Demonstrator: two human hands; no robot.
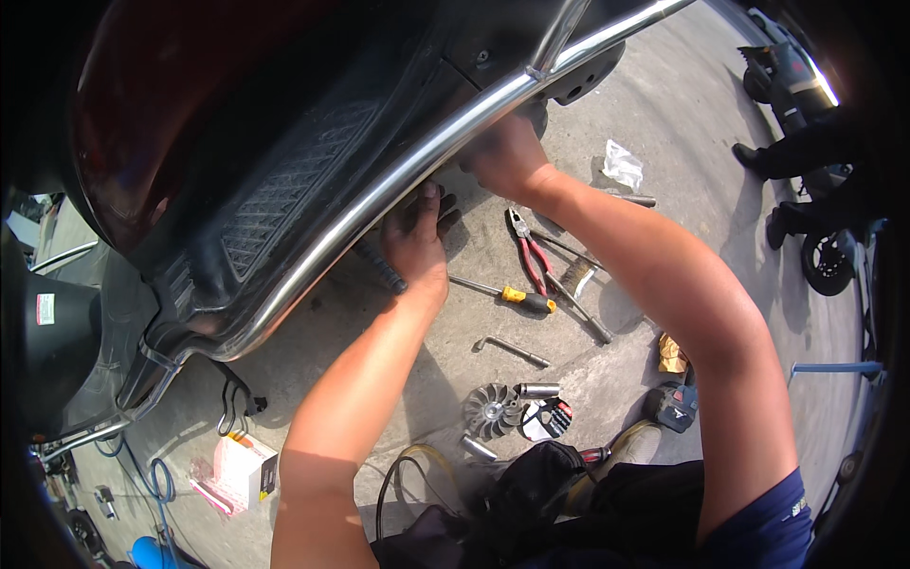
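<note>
A dark scooter with a ribbed footboard [294,180] fills the upper left, and a chrome side bar [417,166] runs along its edge. My left hand [417,237] reaches up beneath this bar, its fingers apart and dirty, next to a dark ribbed part [381,266]; I see nothing held in it. Farther along the bar, my right hand [512,156] goes under the scooter's body. Its fingers are smeared by motion and partly hidden, so what they touch does not show.
On the concrete lie red-handled pliers [529,248], a yellow-black screwdriver [517,297], a brush [576,277], an L-shaped wrench [512,351] and a finned fan wheel [493,411]. A box [248,469] stands lower left. A person's legs [806,152] show at right, beside another motorbike's wheel [827,263].
</note>
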